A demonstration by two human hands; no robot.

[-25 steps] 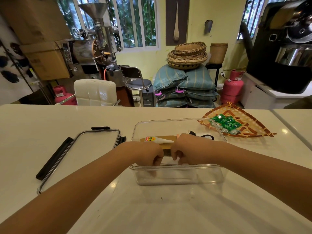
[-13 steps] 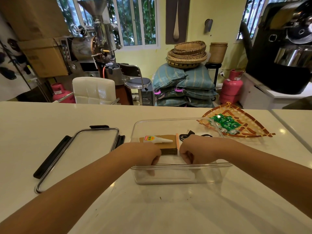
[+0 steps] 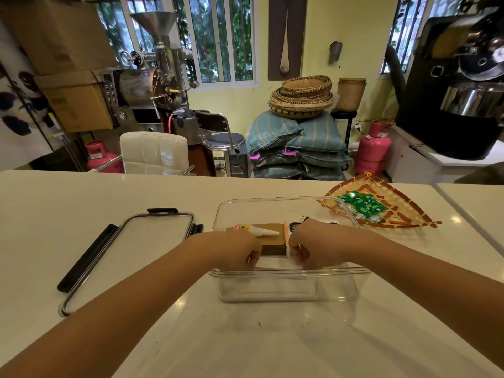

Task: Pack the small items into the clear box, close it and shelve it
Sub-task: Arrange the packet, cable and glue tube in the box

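Note:
The clear box (image 3: 286, 273) stands open on the white counter in front of me. In it lies a brown card stack (image 3: 274, 241) with a white glue tube (image 3: 259, 231) on top, a pink strip (image 3: 286, 233) along the stack's right edge, and a black item (image 3: 296, 226) behind my right hand. Both hands reach down into the box. My left hand (image 3: 237, 249) is curled against the stack's near left corner. My right hand (image 3: 313, 244) pinches the near end of the pink strip. The clear lid (image 3: 152, 241) with black clasps lies flat to the box's left.
A fan-shaped woven tray (image 3: 409, 222) holding several green packets (image 3: 360, 204) sits just behind the box to the right. A seam to a second counter (image 3: 463, 208) runs along the far right. Chairs, sacks and machines stand beyond the far edge.
My hands have drawn apart inside the box: the right one shifted right, uncovering the pink strip and more of the brown stack. The box, lid and tray stayed put.

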